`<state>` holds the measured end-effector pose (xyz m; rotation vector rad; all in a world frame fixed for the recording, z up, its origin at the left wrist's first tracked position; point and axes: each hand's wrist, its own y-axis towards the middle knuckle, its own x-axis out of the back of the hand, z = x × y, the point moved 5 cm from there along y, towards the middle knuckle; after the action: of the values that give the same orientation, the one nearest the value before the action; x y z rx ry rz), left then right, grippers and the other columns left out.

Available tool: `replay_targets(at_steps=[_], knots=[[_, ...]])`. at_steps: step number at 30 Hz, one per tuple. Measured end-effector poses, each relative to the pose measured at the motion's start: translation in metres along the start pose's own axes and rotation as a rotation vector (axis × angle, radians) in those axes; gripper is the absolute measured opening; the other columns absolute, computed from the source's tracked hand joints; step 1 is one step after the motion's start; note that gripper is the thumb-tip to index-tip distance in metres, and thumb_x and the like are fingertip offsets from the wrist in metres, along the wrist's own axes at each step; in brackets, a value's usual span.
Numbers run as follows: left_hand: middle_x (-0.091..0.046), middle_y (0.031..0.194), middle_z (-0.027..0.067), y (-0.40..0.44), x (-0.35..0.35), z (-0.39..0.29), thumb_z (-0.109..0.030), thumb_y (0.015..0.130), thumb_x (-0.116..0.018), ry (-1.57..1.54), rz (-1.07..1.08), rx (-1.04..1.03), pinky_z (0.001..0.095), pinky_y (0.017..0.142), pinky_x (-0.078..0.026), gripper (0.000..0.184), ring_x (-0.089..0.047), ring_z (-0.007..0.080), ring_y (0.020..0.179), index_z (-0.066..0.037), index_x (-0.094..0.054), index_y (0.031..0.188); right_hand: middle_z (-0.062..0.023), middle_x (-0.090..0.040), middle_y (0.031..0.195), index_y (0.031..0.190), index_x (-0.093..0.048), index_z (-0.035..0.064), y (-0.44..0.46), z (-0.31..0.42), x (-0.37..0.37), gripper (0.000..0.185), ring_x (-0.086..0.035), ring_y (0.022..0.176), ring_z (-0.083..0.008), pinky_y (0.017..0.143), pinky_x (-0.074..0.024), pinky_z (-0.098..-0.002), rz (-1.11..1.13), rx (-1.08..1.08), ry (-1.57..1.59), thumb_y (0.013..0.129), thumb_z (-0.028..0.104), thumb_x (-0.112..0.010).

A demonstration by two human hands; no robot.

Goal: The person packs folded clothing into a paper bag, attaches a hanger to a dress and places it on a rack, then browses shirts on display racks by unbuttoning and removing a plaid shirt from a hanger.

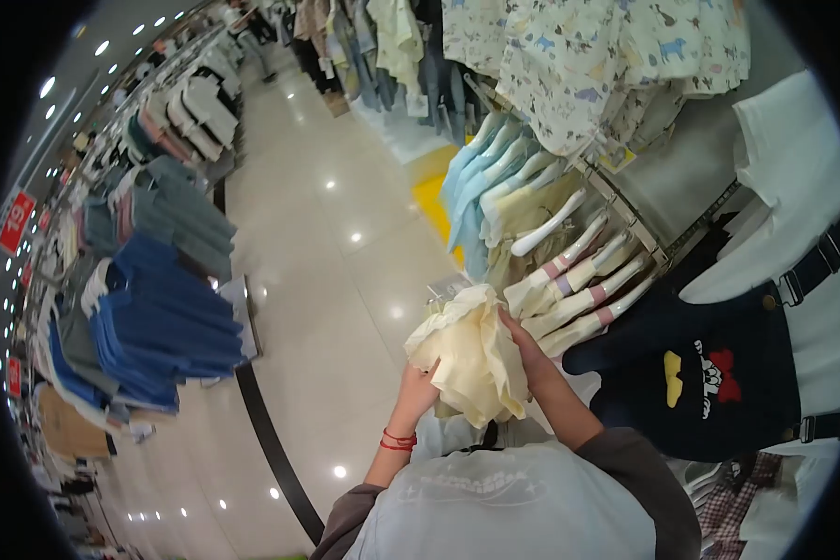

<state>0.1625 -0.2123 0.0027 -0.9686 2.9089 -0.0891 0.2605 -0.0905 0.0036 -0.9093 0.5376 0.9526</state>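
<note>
A pale yellow ruffled garment (471, 350) is bunched up in front of my chest. My left hand (424, 385), with red bands at the wrist, grips it from the lower left, its fingers mostly hidden by the cloth. On the opposite side my right hand (525, 347) holds the garment's edge. Just beyond my right hand, a bare white hanger (551, 224) hangs on the rack. Cream garments with pink and purple bands (569, 291) hang beside it, and light blue garments (481, 182) hang farther along.
A metal rail (630, 219) runs along the right, under animal-print clothes (616, 65). Dark overalls (700, 364) hang close at my right. Across the tiled floor (336, 280), blue shirts (163, 322) hang on a rack to the left. A person (247, 37) stands far down the aisle.
</note>
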Motion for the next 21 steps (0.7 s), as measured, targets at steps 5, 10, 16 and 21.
replay_targets(at_steps=[5, 10, 16, 21], knots=[[-0.062, 0.101, 0.0084, 0.056, 0.052, -0.021, -0.009, 0.087, -0.049, 0.054, 0.055, 0.007, 0.0285, 0.077, -0.046, 0.025, -0.058, 0.0157, 0.09, 0.004, -0.055, 0.108, -0.0066, -0.044, 0.123, 0.13, -0.028, 0.0212, 0.053, 0.005, 0.034, 0.049, -0.045, 0.111, -0.021, 0.09, -0.039, -0.0374, -0.138, 0.261, 0.034, 0.09, 0.046, -0.042], [-0.064, 0.086, 0.0152, 0.084, 0.063, -0.026, -0.013, 0.082, -0.055, 0.367, 0.154, -0.02, 0.0299, 0.063, -0.046, 0.019, -0.061, 0.0191, 0.074, 0.002, -0.061, 0.091, -0.0084, -0.032, 0.133, 0.136, -0.012, 0.0182, 0.038, 0.018, -0.008, 0.063, -0.04, 0.115, -0.0224, 0.09, -0.0382, -0.0344, -0.204, 0.462, -0.428, 0.087, 0.028, -0.051], [-0.061, 0.078, 0.017, 0.102, 0.054, -0.009, -0.014, 0.068, -0.062, 0.385, 0.331, -0.108, 0.0338, 0.063, -0.044, 0.025, -0.058, 0.0296, 0.069, 0.0, -0.062, 0.089, -0.0054, -0.038, 0.127, 0.134, -0.026, 0.0136, 0.073, -0.001, 0.018, 0.063, -0.034, 0.121, -0.0164, 0.095, -0.0341, -0.0274, -0.181, 0.441, -0.434, 0.08, 0.007, -0.059], [-0.063, 0.091, 0.0117, 0.129, 0.078, 0.004, -0.013, 0.071, -0.059, 0.127, 0.351, -0.077, 0.0294, 0.073, -0.043, 0.027, -0.057, 0.0231, 0.081, 0.0, -0.061, 0.094, -0.005, -0.059, 0.101, 0.107, -0.053, 0.0037, 0.086, -0.005, 0.076, 0.036, -0.057, 0.091, -0.0179, 0.08, -0.0471, -0.0318, -0.07, 0.33, 0.313, 0.093, 0.035, -0.041]])
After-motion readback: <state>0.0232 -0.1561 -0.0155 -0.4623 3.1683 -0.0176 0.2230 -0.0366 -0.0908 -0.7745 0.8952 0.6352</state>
